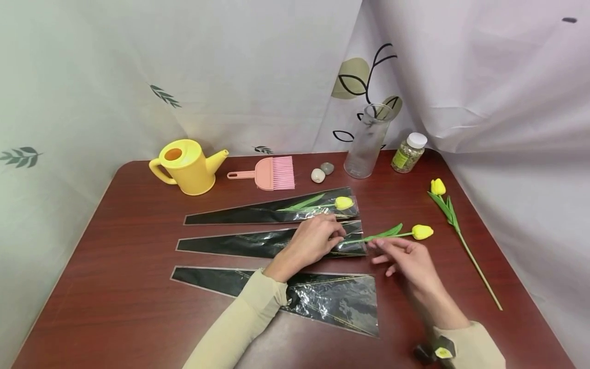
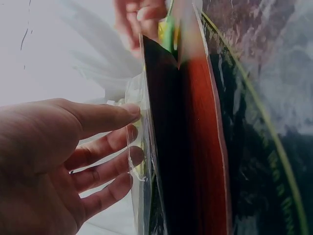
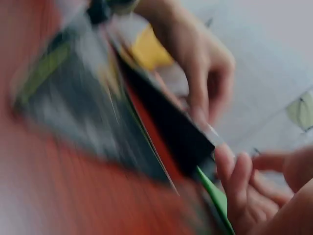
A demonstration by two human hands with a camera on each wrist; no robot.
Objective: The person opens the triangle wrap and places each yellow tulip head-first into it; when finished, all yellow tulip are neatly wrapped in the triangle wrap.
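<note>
Three long, tapered black-and-clear flower sleeves lie on the table. In the head view, my left hand [image 1: 315,238] is over the middle sleeve [image 1: 258,241], thumb and fingertips at the film near its wide mouth. A yellow artificial tulip [image 1: 421,232] has its stem in that mouth, its bloom and leaf outside. My right hand [image 1: 410,259] is beside the leaf with loosely spread fingers, fingertips near the sleeve's edge; blur hides their exact contact. The back sleeve [image 1: 239,218] contains another tulip [image 1: 343,203]. The front sleeve [image 1: 341,302] lies flat, partly under my left forearm.
A third tulip [image 1: 465,246] lies at the right. Along the back stand a yellow watering can [image 1: 195,171], a pink brush with dustpan [image 1: 265,174], two stones [image 1: 318,176], a clear glass vase [image 1: 364,151] and a lidded jar [image 1: 407,154]. Fabric hangs behind the table.
</note>
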